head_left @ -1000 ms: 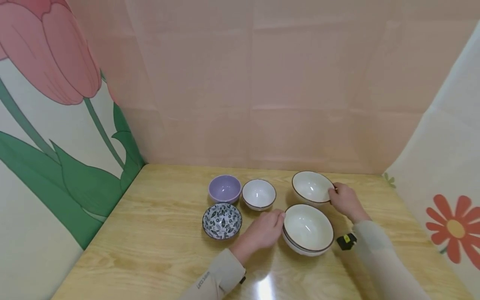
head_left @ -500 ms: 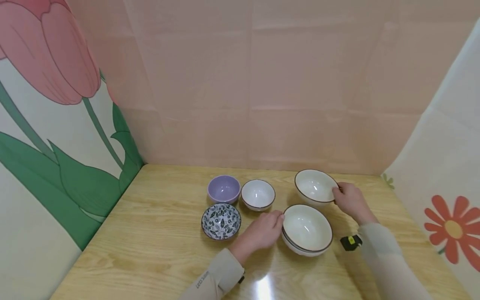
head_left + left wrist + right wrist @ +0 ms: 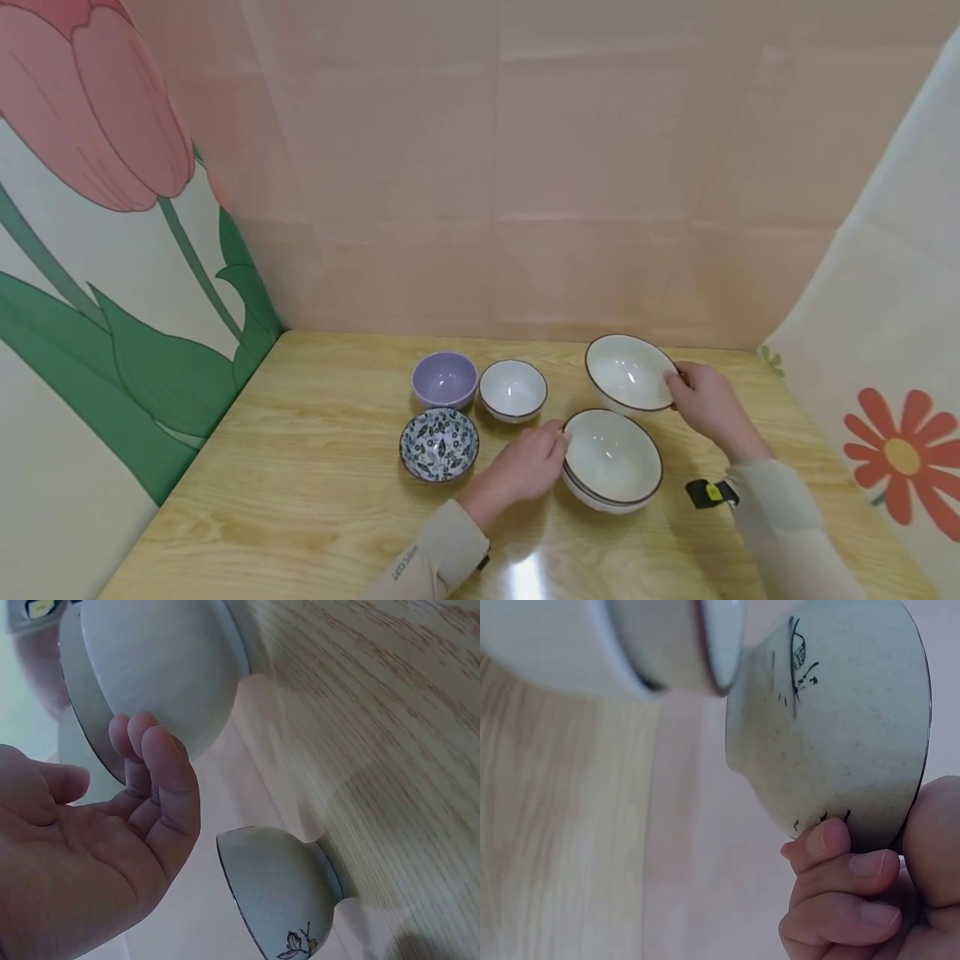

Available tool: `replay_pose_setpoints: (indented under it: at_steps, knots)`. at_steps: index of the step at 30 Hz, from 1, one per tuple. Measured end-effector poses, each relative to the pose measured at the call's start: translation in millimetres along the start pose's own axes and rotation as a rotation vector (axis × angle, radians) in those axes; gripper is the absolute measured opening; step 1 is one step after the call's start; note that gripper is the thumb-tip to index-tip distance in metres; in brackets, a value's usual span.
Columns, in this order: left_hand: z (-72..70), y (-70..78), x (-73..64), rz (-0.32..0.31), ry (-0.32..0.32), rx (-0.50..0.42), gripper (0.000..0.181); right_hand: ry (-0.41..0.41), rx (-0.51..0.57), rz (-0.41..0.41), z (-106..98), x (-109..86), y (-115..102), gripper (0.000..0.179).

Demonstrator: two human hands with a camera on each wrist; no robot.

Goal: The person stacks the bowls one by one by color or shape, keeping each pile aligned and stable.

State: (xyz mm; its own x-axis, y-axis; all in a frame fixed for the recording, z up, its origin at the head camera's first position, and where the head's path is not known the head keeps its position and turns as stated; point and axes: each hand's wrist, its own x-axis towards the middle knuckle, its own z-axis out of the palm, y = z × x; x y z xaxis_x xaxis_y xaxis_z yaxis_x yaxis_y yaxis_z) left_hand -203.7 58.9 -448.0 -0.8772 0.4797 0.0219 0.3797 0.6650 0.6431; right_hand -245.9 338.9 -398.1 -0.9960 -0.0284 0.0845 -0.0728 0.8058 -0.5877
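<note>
My right hand (image 3: 677, 385) pinches the right rim of a large white bowl with a dark rim (image 3: 626, 372), held tilted at the back right of the wooden table (image 3: 300, 500). In the right wrist view my fingers (image 3: 832, 851) lie under that speckled bowl (image 3: 840, 727) and my thumb is on its rim. My left hand (image 3: 557, 439) rests its fingertips against the left side of a stack of two white bowls (image 3: 611, 458). In the left wrist view those fingertips (image 3: 161, 761) touch the stack's outer wall (image 3: 157, 667), with the palm relaxed.
A purple bowl (image 3: 444, 379), a small white bowl (image 3: 513, 389) and a blue patterned bowl (image 3: 438, 443) stand left of my hands. Flower-printed walls close in the table on three sides. A black and yellow device (image 3: 711, 493) sits on my right wrist.
The bowl in my right hand has risen a little and tilted more. My left hand has stayed against the stacked bowls.
</note>
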Motion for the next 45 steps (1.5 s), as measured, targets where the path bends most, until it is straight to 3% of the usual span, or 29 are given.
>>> replay_pose_setpoints:
  at_steps: [21, 45]
  knots:
    - [4.5, -1.6, 4.0, -0.036, -0.011, -0.003, 0.053, 0.039, -0.016, -0.172, -10, -37.3, -29, 0.036]
    - [3.4, -1.8, 5.6, -0.028, 0.0, 0.014, 0.048, 0.048, -0.052, -0.182, -4, -63.2, -37, 0.033]
